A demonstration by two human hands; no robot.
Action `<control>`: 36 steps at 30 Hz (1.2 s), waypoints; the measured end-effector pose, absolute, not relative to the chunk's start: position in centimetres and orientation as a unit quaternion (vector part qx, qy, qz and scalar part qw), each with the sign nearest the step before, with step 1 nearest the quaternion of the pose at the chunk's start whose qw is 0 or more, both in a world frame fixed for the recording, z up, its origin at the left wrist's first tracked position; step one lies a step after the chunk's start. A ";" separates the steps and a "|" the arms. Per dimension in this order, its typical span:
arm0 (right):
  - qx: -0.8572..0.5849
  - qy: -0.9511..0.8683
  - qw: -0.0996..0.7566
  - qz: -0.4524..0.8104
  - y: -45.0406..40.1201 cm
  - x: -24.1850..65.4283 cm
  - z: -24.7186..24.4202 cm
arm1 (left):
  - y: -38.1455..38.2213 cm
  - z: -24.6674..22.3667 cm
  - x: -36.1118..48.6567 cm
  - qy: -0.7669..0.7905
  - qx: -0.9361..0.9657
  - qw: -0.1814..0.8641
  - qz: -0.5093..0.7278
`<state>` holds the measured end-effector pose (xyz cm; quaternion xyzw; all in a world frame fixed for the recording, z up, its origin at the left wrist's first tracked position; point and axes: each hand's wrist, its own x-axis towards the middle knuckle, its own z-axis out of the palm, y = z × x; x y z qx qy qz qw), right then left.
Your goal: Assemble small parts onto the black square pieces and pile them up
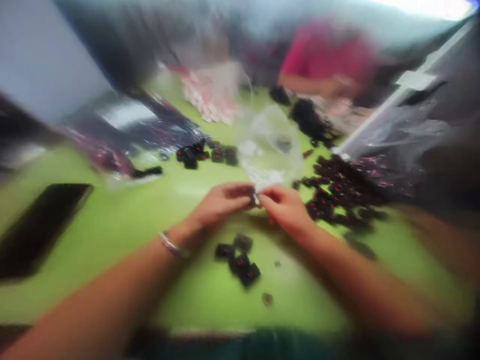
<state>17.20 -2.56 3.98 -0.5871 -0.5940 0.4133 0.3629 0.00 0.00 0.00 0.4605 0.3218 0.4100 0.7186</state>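
Across the bright green tabletop, the large heap of small black-and-red pieces lies right of the clear plastic bag; just before the bag, left hand and right hand pinch a small dark-and-white piece between them

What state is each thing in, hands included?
Left hand, pinching small piece
Right hand, pinching the same piece
Bracelet, worn on left wrist
Translucent bag, slack; mouth unclear
Dark slab, lying flat
Nearest black blocks, loose, clustered
Black pieces at right, heaped, some spread out
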 end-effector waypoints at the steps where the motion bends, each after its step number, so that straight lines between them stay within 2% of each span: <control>1: -0.584 -0.595 0.362 0.417 -2.7 17.2 4.1 | 0.0 0.1 0.0 0.329 0.462 0.715 0.410; 9: -0.579 -0.594 0.345 0.440 -3.0 17.2 4.3 | -0.1 0.6 0.2 0.358 0.490 0.686 0.402; 17: -0.582 -0.626 0.333 0.398 -3.0 17.2 3.6 | -0.2 0.1 0.3 0.356 0.531 0.648 0.414; 25: -0.572 -0.688 0.358 0.267 -2.5 17.2 1.9 | -0.4 -0.4 0.8 0.404 0.556 0.603 0.404; 27: -0.573 -0.676 0.359 0.292 -2.5 17.1 2.2 | -0.4 -0.2 0.9 0.403 0.528 0.625 0.410; 32: -0.568 -0.572 0.354 0.475 -2.8 17.1 3.7 | -0.2 0.3 0.7 0.351 0.479 0.692 0.411; 36: -0.556 -0.540 0.366 0.515 -2.8 17.1 3.9 | -0.1 -0.1 0.6 0.336 0.490 0.695 0.405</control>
